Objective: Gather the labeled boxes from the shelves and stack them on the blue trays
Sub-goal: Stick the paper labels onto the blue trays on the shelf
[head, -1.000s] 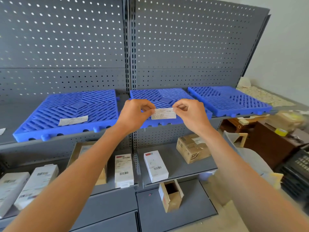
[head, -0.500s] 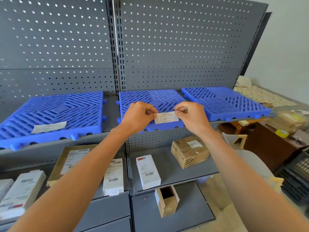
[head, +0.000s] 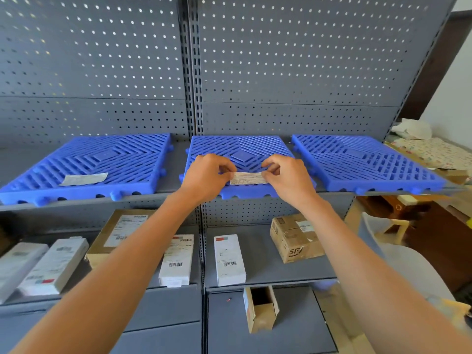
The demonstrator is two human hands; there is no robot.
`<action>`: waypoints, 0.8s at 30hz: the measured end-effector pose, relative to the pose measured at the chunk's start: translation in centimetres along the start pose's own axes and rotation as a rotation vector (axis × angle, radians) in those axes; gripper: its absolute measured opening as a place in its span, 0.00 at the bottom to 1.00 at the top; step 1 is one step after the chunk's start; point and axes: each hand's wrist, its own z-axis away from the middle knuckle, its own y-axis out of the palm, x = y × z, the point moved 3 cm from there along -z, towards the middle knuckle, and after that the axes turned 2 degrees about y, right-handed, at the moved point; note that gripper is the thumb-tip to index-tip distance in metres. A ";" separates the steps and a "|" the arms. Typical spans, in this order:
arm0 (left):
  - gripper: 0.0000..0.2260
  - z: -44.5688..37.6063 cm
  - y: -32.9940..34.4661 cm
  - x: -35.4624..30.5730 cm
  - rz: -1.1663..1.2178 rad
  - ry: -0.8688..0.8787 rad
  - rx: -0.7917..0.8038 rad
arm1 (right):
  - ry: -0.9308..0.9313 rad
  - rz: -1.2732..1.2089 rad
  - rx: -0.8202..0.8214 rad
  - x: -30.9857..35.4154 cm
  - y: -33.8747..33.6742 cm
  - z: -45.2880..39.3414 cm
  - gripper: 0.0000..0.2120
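Three blue slatted trays lie side by side on the upper shelf: a left tray [head: 107,162], a middle tray [head: 240,149] and a right tray [head: 362,162]. My left hand [head: 207,177] and my right hand [head: 288,177] pinch the two ends of a small paper label [head: 247,178] at the front edge of the middle tray. Another label [head: 84,179] lies on the left tray. On the shelf below stand white labeled boxes [head: 229,259], [head: 177,259], [head: 55,267], a flat brown box [head: 120,231] and a brown carton [head: 296,237].
A small open cardboard box [head: 260,309] sits on the lowest shelf. Grey pegboard [head: 281,72] backs the shelving. To the right are a table with a patterned cloth [head: 434,152], wooden furniture [head: 439,226] and a pale chair [head: 398,251].
The view has shifted and drawn closer. Both hands have kept pinching the label and brought it down onto the front part of the middle tray.
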 end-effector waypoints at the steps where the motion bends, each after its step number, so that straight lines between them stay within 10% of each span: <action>1: 0.05 0.1 0.1 0.0 -0.013 -0.001 -0.006 | -0.010 0.003 0.003 0.0 0.1 0.0 0.07; 24: 0.07 1.6 -1.3 -0.5 -0.290 0.044 -0.071 | -0.197 0.107 0.051 1.3 -0.8 -0.3 0.09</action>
